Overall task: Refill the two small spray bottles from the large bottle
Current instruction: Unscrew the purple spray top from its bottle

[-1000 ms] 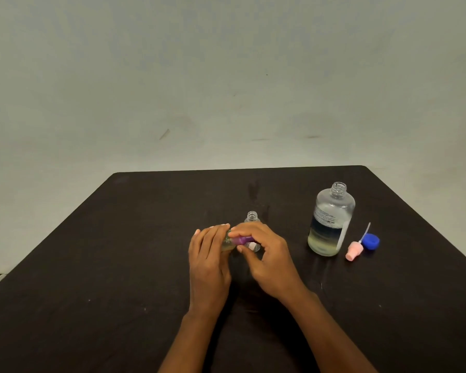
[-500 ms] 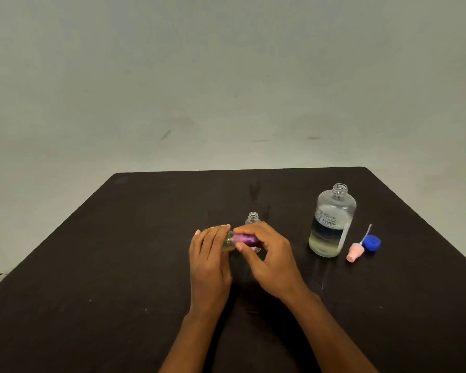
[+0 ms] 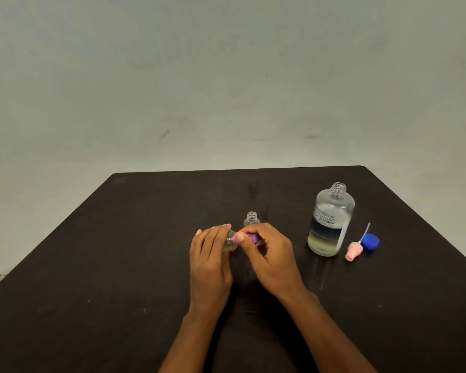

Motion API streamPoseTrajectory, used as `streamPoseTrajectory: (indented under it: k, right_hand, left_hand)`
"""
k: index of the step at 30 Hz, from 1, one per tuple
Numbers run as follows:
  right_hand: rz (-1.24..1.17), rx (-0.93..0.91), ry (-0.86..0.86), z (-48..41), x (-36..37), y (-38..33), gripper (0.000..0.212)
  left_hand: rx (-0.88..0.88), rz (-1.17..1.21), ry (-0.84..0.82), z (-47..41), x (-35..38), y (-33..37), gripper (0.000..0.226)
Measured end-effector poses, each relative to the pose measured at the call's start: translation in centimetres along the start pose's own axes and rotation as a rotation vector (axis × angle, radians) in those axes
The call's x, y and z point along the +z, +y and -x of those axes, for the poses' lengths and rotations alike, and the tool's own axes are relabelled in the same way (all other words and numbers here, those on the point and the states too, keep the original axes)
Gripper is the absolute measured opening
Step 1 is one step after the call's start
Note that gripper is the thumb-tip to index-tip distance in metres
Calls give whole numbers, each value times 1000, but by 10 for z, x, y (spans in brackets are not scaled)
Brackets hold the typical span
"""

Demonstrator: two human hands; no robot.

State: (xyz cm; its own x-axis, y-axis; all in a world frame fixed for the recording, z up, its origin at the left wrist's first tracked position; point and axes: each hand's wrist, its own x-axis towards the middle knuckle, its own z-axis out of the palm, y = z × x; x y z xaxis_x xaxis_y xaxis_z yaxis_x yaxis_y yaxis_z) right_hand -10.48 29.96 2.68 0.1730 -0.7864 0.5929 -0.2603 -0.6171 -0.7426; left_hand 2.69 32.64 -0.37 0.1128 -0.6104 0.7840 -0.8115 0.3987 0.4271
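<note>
My left hand (image 3: 210, 262) grips a small clear spray bottle (image 3: 229, 242) with yellowish liquid, tilted on its side above the table. My right hand (image 3: 269, 254) pinches the purple spray cap (image 3: 250, 237) at that bottle's neck. Just behind my hands stands a second small clear bottle (image 3: 251, 219), upright and uncapped, its lower part hidden by my fingers. The large clear bottle (image 3: 330, 220) stands open at the right, about a third full of pale liquid.
A pink spray head (image 3: 353, 250) with its dip tube and a blue cap (image 3: 370, 241) lie to the right of the large bottle. The dark table (image 3: 119, 265) ends at a far edge near a plain wall.
My right fingers have shifted around the purple cap, which now sits closer against the small bottle's neck. Both hands stay in the same place.
</note>
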Motion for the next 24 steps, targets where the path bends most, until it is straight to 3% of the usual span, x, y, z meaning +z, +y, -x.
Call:
streamPoseTrajectory:
  k: [3,12,24]
  right_hand:
    - [12,-7,-2,0,1,1,17]
    - [-34,-148,-64,-2,-1,0,19]
    - [-56,-45,-106,0,1,-2,46]
  left_hand:
    - [9,-4,-5,0,-1,-1,39]
    - [-20,-12,20,0,0,-3,39]
    - [-25,-15,8,1,1,-3,42]
